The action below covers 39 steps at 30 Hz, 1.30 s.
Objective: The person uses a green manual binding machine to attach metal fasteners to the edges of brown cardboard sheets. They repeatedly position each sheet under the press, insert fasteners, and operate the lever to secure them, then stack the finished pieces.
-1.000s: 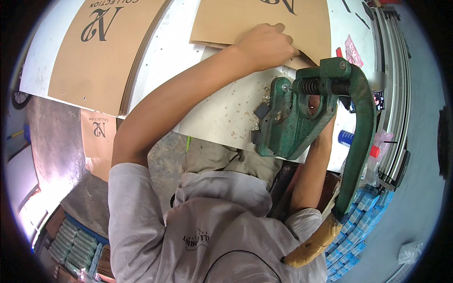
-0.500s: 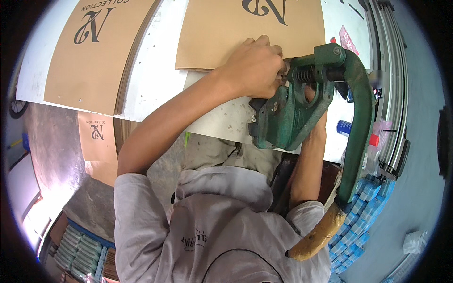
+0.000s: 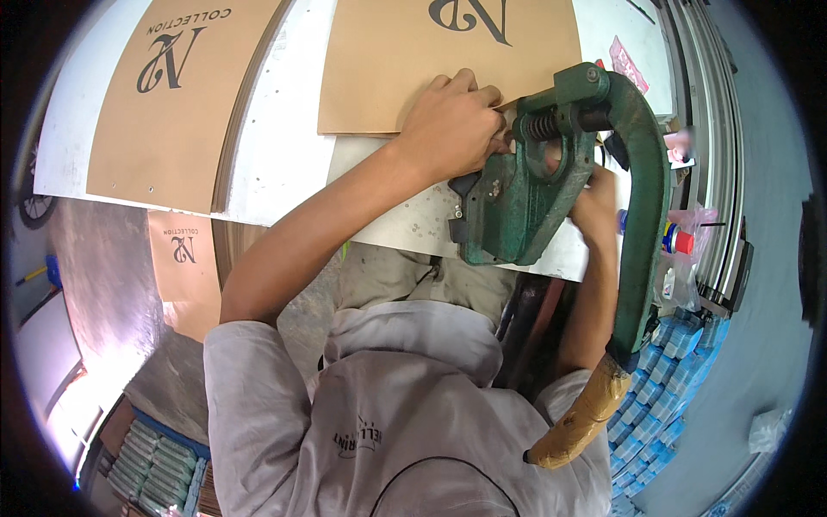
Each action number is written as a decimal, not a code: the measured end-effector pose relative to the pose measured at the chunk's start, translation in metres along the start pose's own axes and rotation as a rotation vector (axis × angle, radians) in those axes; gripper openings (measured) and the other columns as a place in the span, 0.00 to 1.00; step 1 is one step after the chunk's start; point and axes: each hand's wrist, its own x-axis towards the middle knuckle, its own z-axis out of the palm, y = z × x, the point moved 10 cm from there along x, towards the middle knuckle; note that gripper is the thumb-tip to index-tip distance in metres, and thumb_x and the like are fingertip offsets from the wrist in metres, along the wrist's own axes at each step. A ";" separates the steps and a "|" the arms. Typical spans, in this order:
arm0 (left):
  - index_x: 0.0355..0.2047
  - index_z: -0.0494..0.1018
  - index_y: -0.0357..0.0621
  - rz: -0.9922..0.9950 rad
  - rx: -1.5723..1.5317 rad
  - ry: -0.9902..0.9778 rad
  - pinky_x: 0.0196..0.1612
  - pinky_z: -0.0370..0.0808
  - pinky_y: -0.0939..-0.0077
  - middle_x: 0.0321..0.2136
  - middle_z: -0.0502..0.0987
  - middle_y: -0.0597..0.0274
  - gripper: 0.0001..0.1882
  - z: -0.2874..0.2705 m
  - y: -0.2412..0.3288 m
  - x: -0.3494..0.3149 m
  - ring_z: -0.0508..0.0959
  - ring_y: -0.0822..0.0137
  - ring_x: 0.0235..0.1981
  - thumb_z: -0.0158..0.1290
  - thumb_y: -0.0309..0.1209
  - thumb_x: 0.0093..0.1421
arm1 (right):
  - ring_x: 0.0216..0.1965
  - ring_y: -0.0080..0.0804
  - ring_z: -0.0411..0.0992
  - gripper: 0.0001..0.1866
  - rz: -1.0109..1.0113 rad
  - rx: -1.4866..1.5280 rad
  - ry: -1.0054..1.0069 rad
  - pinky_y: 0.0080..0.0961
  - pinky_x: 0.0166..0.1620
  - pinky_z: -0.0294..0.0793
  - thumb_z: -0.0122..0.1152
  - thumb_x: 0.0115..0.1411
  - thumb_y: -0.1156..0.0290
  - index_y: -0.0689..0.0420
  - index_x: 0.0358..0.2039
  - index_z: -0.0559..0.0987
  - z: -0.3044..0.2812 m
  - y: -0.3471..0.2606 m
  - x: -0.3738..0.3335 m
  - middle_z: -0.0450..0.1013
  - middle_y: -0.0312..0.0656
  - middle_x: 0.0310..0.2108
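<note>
A green hand press [image 3: 525,207], with a long lever ending in a tape-wrapped grip [image 3: 586,414], stands at the table's near edge. My left hand [image 3: 457,125] is closed, its fingertips bunched at the press's jaw beside the near edge of a brown printed paper sheet or bag [image 3: 388,77]. What those fingertips pinch is hidden. Beyond the press frame, my right hand [image 3: 596,205] is bent inward at the wrist, and the green casting hides most of its fingers. Neither hand is on the lever.
At left on the white table [image 3: 284,95] lies a stack of brown printed sheets or bags [image 3: 129,129]. More brown pieces [image 3: 185,276] stand below. Right of the lever are a red-capped can [image 3: 683,242] and pink plastic [image 3: 627,65]. Blue-wrapped bundles [image 3: 663,370] sit lower right.
My right hand has shifted to the right, and its wrist is now bent behind the press. My left hand stays at the jaw. The whole view has shifted slightly.
</note>
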 end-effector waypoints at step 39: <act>0.55 0.79 0.65 0.093 0.438 0.079 0.43 0.82 0.63 0.41 0.81 0.56 0.25 -0.028 -0.044 -0.022 0.82 0.53 0.41 0.55 0.27 0.58 | 0.43 0.28 0.76 0.12 -0.370 0.545 -0.107 0.27 0.48 0.75 0.67 0.61 0.74 0.64 0.44 0.81 0.053 -0.061 -0.003 0.80 0.44 0.43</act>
